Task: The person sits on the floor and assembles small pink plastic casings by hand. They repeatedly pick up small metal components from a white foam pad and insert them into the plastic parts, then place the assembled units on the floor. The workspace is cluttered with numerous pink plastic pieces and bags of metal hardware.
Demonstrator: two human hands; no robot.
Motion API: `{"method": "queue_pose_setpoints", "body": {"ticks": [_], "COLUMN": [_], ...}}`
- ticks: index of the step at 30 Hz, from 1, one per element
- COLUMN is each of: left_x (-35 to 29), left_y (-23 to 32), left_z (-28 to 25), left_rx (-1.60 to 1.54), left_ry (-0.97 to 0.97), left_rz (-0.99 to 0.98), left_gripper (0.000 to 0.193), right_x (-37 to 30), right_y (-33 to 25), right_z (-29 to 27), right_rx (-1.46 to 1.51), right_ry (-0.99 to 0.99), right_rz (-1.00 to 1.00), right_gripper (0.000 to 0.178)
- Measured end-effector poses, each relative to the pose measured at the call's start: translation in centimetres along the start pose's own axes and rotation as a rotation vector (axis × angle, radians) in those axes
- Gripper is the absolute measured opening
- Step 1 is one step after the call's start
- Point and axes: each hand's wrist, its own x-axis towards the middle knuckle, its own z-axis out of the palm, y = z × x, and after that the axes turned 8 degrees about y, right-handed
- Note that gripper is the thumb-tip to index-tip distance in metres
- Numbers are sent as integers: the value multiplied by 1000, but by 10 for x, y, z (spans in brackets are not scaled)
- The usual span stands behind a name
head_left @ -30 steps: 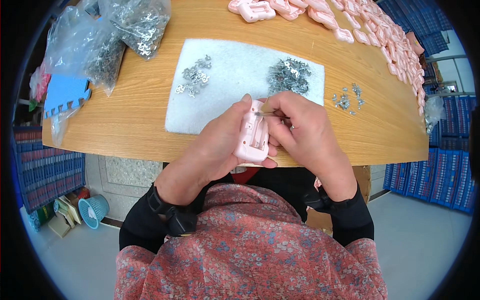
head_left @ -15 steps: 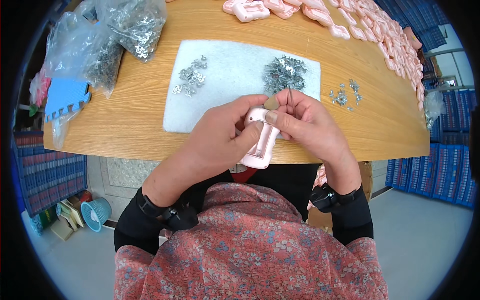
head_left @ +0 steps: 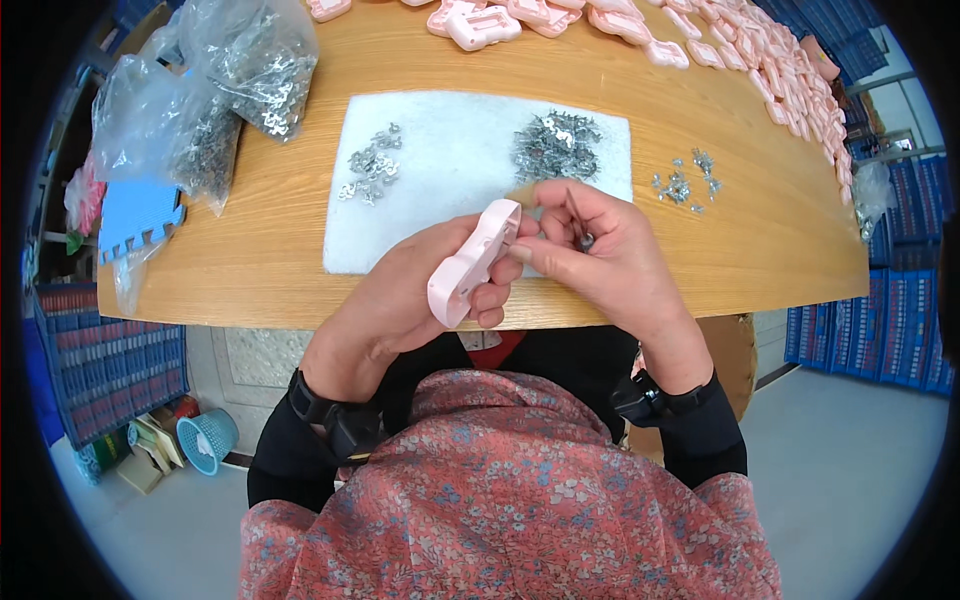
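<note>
My left hand (head_left: 400, 275) is closed round a pale pink plastic casing (head_left: 470, 266), which is tipped onto its side above the near part of the white foam sheet. Its open inside faces right. Touching the casing's right side are the thumb and fingertips of my right hand (head_left: 600, 235). A thin dark metal tool (head_left: 573, 208) sits in the right hand's curled fingers; its exact kind is unclear. Whatever the right fingertips pinch against the casing is too small to make out. Beyond the hands, the white foam sheet (head_left: 440, 130) bears a pile of small metal contact pieces (head_left: 556, 146).
Flat metal pieces (head_left: 372, 165) lie on the sheet's left, and small metal parts (head_left: 677, 187) right of it. Many pink casings (head_left: 740, 50) cover the far right. Plastic bags of metal parts (head_left: 265, 75) and a blue foam mat (head_left: 138, 215) are at the left.
My left hand has turned the casing from facing up onto its side and shifted it slightly left. My right fingers have moved from its top end to its side. The view has shifted a little.
</note>
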Motion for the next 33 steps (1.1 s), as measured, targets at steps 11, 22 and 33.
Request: {"method": "queue_pose_setpoints", "body": {"ticks": [11, 22, 33], "left_x": [-2, 14, 45], "left_y": [-7, -32, 16], "left_z": [-7, 20, 75], "left_rx": [-277, -217, 1010], "left_ry": [-194, -417, -105], "left_rz": [-147, -300, 203], "left_gripper": [56, 37, 43], "right_x": [-5, -50, -210], "right_y": [0, -19, 76], "right_z": [-14, -38, -212], "right_rx": [44, 202, 170], "right_ry": [-21, -65, 455], "right_rz": [63, 100, 371], "right_gripper": [15, 26, 22]}}
